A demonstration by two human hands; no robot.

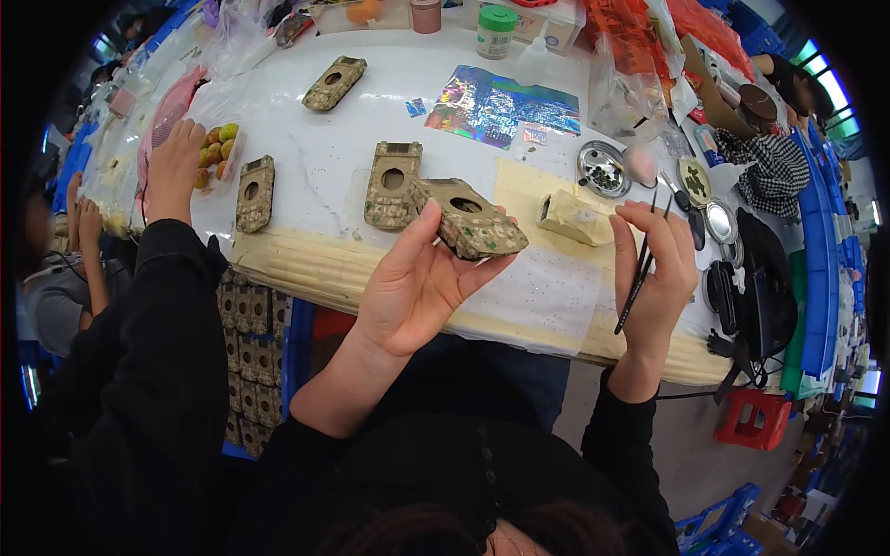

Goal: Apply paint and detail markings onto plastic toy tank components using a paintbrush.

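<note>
My left hand [413, 287] holds up a camouflage-patterned toy tank hull [473, 222] with a round hole in its top, tilted over the table's near edge. In my right hand [660, 255] is a pair of black tweezers [634, 295], its two tips pointing away from me. The thumb and a fingertip are close together beside a cream block [573, 219] on a yellowish sheet; whether they pinch something small I cannot make out. Right behind the held hull lies another camouflage hull [389, 190]. Two more, a left hull [255, 193] and a far hull [334, 83], rest on the table.
A round metal dish [604, 167] holds small dark green bits. Shiny holographic film [505, 104] and a green-lidded jar [497, 32] are farther back. At left, another person's hand [174, 157] reaches by a fruit tray [219, 153]. Below, a blue crate holds many hulls [252, 371].
</note>
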